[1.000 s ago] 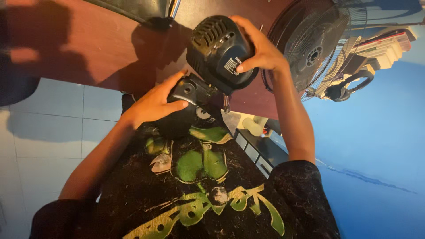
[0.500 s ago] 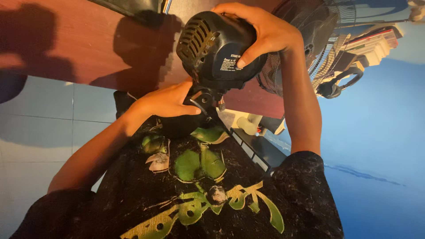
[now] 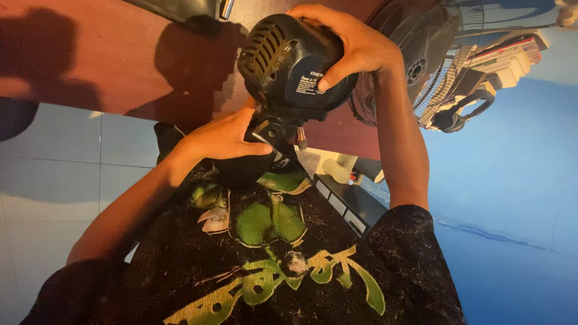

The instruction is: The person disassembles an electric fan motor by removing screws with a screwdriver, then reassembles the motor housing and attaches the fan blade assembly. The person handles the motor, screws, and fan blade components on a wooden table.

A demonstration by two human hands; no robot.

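Note:
A black fan motor housing (image 3: 283, 60) with vent slots and a label is held up in front of my chest. My right hand (image 3: 352, 42) wraps over its top and right side, the thumb pressed on the label. My left hand (image 3: 220, 139) grips the black neck bracket (image 3: 272, 129) underneath the housing, where a small orange-tipped wire end sticks out. Below them is my black shirt with a green print.
A round wire fan grille (image 3: 433, 57) stands just right of the housing. Black headphones (image 3: 463, 111) and a stack of books (image 3: 506, 57) lie beyond it. A reddish wooden surface (image 3: 108, 66) fills the top left, pale tiles (image 3: 54, 180) the left, a blue wall (image 3: 518, 204) the right.
The housing has risen and turned, so its vented end now faces me more. My right hand moved from its side over its top; my left hand stayed under the neck.

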